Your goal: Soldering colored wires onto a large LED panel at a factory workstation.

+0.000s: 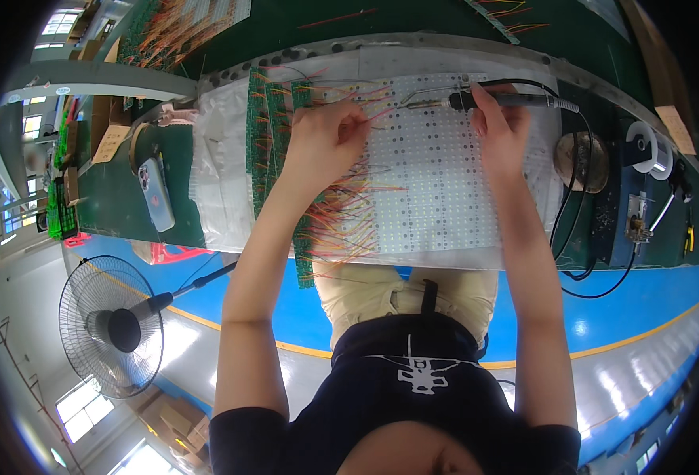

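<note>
My left hand (329, 142) is closed in a pinch on a thin red wire (381, 115) above the left edge of a pale panel (436, 182) dotted with rows of small points. Under and beside this hand run green circuit board strips (258, 150), with many red and orange wires (345, 210) reaching onto the panel. A soldering iron (464, 101) with a black handle is gripped by my right hand (501, 131). Its metal tip, with a thin tube alongside, points left toward the wire end; whether they touch, I cannot tell.
To the right are a round brown block (580, 162), a solder spool (652, 150) and a metal feeder device (638, 222). The iron's black cable (591, 131) hangs there. A phone (155, 194) lies left; a fan (123, 328) stands beyond the table. More wired boards (183, 36) lie at the back.
</note>
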Motion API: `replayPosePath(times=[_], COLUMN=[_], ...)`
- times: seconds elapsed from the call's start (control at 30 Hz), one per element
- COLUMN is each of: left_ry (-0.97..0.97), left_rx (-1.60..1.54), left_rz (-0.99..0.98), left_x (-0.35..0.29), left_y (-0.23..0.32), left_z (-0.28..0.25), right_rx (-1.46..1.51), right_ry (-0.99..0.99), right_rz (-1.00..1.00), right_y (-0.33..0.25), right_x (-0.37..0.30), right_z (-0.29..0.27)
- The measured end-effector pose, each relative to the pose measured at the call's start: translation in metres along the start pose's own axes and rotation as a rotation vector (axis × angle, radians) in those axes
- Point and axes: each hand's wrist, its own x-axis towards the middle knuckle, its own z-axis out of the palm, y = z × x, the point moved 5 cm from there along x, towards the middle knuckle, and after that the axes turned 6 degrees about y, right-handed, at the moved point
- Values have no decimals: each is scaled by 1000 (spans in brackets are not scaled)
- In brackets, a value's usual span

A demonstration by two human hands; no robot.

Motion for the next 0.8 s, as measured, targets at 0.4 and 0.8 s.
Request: replayPosePath(times=[0.4, 0.8], left_ry=[101, 119], left_rx=[-54, 0], left_rz=[-108, 8], left_x=[3, 4], left_y=[-11, -6], left_z=[8, 13], right_rx=[-46, -57], right_ry=[-33, -37], right_rz=[-18, -3], right_y=[2, 3], right_x=[0, -1], right_z=[0, 0])
